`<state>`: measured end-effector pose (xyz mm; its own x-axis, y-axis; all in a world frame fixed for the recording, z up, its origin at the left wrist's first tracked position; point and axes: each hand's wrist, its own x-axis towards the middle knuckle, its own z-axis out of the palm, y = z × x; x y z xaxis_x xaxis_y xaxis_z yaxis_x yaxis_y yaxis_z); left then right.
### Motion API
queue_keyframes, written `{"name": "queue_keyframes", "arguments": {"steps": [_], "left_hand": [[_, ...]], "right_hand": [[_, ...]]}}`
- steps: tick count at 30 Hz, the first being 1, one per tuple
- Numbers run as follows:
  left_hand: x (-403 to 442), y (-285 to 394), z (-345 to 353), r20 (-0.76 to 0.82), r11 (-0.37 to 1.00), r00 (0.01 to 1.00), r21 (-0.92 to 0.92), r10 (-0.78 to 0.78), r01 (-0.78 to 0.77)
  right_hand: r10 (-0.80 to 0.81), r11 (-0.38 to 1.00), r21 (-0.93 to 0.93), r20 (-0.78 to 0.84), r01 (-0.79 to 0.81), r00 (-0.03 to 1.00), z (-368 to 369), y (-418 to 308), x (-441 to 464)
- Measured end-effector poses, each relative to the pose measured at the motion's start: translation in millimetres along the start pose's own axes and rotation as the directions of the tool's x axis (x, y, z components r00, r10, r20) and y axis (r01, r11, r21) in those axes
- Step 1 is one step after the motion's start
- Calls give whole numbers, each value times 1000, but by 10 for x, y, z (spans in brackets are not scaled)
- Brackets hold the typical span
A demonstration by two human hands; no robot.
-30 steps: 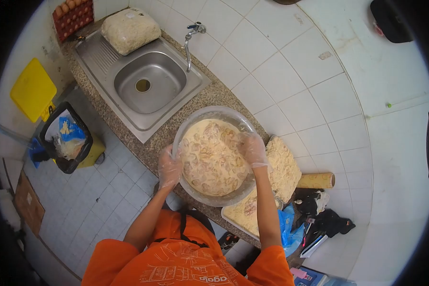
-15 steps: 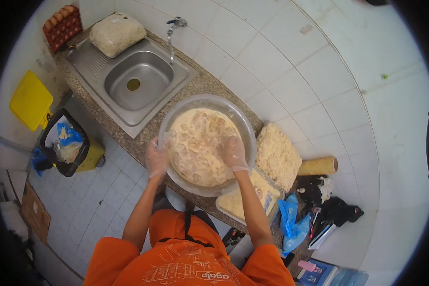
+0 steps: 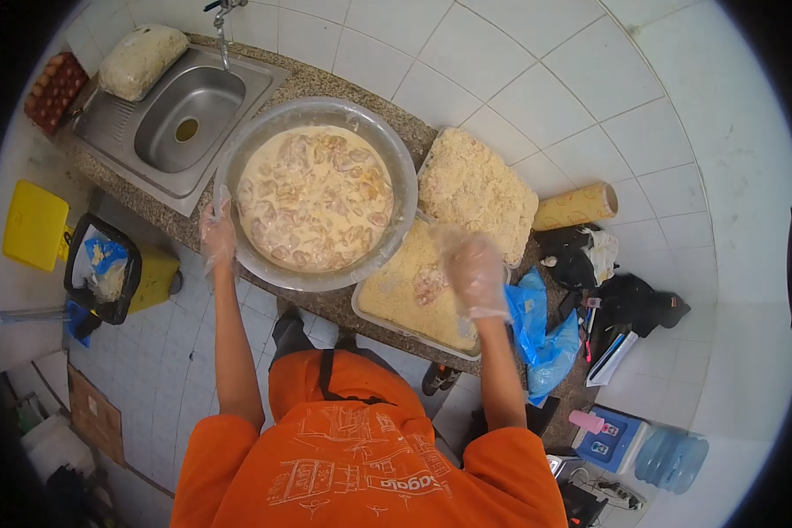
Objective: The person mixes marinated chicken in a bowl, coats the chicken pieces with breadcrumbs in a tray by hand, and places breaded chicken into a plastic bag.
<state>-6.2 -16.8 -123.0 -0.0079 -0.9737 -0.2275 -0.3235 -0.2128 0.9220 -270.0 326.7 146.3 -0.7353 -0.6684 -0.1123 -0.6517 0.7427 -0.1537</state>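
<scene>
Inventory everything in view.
bowl: one, grey, counter
food pieces: many, creamy, bowl
crumb trays: two, yellowish, by bowl
sink: one, silver, left
tap: one, silver, sink
sack: one, cream, sink
egg tray: one, red, left
bin: one, yellow, floor
panel: one, yellow, near bin
roll: one, tan, counter
plastic: uncounted, blue, right
dark bundles: several, black, right
cup: one, pink, right
jug: one, blue, right
shirt: one, orange, torso
left hand: one, gloved, bowl
right hand: one, gloved, near tray

White tiled wall (image 3: 466, 70) behind a speckled granite counter (image 3: 312, 84) — steel sink (image 3: 194, 110) set into its far-left end, pale tiled floor (image 3: 176, 352) below — and it's all pretty evenly lit.
</scene>
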Motion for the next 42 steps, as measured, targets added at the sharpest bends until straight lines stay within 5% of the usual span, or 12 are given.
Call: {"name": "queue_keyframes", "arguments": {"steps": [3, 5, 8, 11, 14, 17, 24, 29, 35, 38, 41, 42], "left_hand": [[196, -276, 19, -41, 989, 994, 105, 106, -102], [145, -255, 25, -37, 992, 991, 32, 126, -125], [-291, 272, -38, 1, 997, 998, 24, 67, -67], [-218, 241, -39, -31, 992, 999, 121, 21, -18], [-388, 505, -78, -84, 972, 996, 235, -7, 27], [-333, 385, -62, -45, 987, 999, 161, -10, 17], [-556, 906, -274, 60, 991, 997, 125, -53, 45], [-561, 1015, -337, 80, 994, 997, 105, -8, 0], [-487, 851, -309, 69, 998, 997, 63, 25, -29], [-471, 791, -306, 95, 998, 995, 48, 41, -46], [-418, 646, -247, 96, 998, 993, 18, 65, -67], [-409, 616, -233, 94, 998, 993, -2, 66, -66]], "right_hand": [[-192, 961, -159, 211, 227, 958, 856, 471, -334], [-282, 947, -51, 332, 316, 900, 1221, 775, -526], [-201, 979, 102, 327, 177, 923, 979, 709, -628], [-226, 914, 371, 123, 166, 966, 541, 245, -450], [-214, 915, 343, -29, 211, 976, 705, -115, -15], [-258, 959, 128, 8, 255, 966, 931, -509, 609], [-143, 983, -125, -86, 131, 986, 2143, -684, 1778], [-373, 878, -244, 191, 412, 908, 1711, -529, 1724], [-45, 968, 252, 172, 1, 984, 1036, -476, 1600], [52, 937, 340, 88, -79, 995, 599, -807, 1449], [-100, 926, 346, -158, 150, 982, 516, -1137, 1218], [-97, 950, 289, -101, 122, 990, 599, -1245, 1157]]}}
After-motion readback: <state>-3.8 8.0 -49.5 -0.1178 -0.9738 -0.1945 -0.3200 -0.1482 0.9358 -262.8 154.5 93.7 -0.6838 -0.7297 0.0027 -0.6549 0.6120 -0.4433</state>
